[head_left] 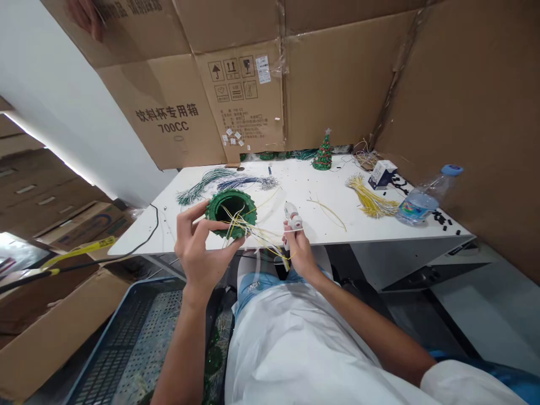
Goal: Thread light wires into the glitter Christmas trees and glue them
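My left hand (pixel 202 247) is closed round the edge of a green, ruffled, hollow piece (pixel 250 209), its dark opening turned toward me. Thin yellow and white wires (pixel 264 236) come out of that opening and trail right. In my right hand (pixel 300 250) is a small white tool (pixel 292 212), tip pointing away from me, just right of the wires. Some wire ends hang close to the right fingers; whether those fingers also pinch them is unclear. Single yellow wires (pixel 331 212) lie on the white table (pixel 312 191).
Green wires (pixel 202 185), blue wires (pixel 244 182) and a yellow bundle (pixel 369 199) lie on the table. A small decorated tree (pixel 323 154) stands at the back; a bottle (pixel 422 202) is at the right. A blue crate (pixel 126 332) sits lower left. Another person's hand (pixel 86 18) shows top left.
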`<act>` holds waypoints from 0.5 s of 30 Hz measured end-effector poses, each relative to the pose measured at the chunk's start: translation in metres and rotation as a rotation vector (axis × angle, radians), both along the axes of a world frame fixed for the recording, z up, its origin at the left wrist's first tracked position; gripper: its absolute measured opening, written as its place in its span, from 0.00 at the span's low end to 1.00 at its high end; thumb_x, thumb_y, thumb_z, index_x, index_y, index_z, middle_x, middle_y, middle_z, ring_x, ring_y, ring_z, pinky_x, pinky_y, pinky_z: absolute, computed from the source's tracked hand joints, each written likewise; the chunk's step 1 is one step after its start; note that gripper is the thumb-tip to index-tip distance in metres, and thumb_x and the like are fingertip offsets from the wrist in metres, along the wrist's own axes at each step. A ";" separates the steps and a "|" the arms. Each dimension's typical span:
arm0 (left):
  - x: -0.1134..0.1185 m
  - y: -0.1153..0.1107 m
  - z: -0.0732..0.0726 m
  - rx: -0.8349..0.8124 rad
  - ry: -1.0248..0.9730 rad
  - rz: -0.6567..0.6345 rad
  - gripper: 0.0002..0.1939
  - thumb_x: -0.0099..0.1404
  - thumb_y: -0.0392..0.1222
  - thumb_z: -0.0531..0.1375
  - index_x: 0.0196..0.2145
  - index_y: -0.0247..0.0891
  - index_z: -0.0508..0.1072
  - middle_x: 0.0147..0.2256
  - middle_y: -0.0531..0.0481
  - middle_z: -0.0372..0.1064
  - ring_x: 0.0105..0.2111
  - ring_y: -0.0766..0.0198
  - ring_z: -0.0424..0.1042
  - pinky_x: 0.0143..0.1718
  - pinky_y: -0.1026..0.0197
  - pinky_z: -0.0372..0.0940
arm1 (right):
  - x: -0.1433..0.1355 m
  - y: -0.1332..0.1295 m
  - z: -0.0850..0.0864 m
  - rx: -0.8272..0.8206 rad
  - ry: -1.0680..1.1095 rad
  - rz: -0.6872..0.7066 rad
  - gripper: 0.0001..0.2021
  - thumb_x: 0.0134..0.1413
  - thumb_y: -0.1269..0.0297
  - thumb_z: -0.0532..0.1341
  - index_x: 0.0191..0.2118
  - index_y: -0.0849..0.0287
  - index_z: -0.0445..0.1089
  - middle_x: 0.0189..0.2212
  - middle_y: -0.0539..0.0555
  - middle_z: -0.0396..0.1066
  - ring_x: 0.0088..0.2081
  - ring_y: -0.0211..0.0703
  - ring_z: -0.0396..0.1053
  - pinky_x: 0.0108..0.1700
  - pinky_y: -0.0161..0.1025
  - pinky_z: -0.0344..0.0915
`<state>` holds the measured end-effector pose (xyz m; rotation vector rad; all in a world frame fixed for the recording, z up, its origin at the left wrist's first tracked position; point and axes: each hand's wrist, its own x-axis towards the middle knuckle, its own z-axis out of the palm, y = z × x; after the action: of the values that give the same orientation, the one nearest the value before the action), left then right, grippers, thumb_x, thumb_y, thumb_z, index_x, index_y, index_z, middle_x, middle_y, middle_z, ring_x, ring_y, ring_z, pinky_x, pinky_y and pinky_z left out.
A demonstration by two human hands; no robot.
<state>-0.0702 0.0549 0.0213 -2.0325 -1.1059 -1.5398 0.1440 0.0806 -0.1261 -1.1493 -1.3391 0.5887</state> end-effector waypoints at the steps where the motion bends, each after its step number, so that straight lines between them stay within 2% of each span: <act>1: 0.002 -0.001 0.000 -0.003 -0.026 -0.008 0.14 0.62 0.41 0.79 0.39 0.43 0.79 0.60 0.41 0.75 0.59 0.44 0.78 0.56 0.39 0.79 | 0.003 0.003 -0.001 -0.006 -0.037 -0.010 0.19 0.81 0.48 0.49 0.57 0.55 0.69 0.37 0.52 0.77 0.36 0.46 0.75 0.39 0.41 0.71; 8: 0.010 -0.004 -0.005 0.034 -0.097 -0.067 0.17 0.58 0.41 0.82 0.38 0.42 0.79 0.59 0.42 0.76 0.59 0.42 0.78 0.58 0.37 0.77 | 0.022 0.012 0.000 0.011 -0.404 -0.098 0.14 0.74 0.55 0.60 0.57 0.55 0.73 0.48 0.60 0.77 0.50 0.59 0.71 0.56 0.53 0.66; 15: 0.024 -0.012 -0.005 0.030 -0.072 -0.180 0.13 0.63 0.40 0.78 0.40 0.44 0.78 0.60 0.43 0.75 0.58 0.45 0.80 0.53 0.39 0.82 | 0.021 0.012 -0.002 -0.011 -0.675 -0.161 0.16 0.74 0.59 0.61 0.61 0.58 0.73 0.48 0.64 0.74 0.49 0.62 0.66 0.54 0.54 0.63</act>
<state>-0.0465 0.0427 0.0164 -2.1211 -0.9412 -1.7174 0.1652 0.0929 -0.1285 -1.5225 -1.7802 0.0782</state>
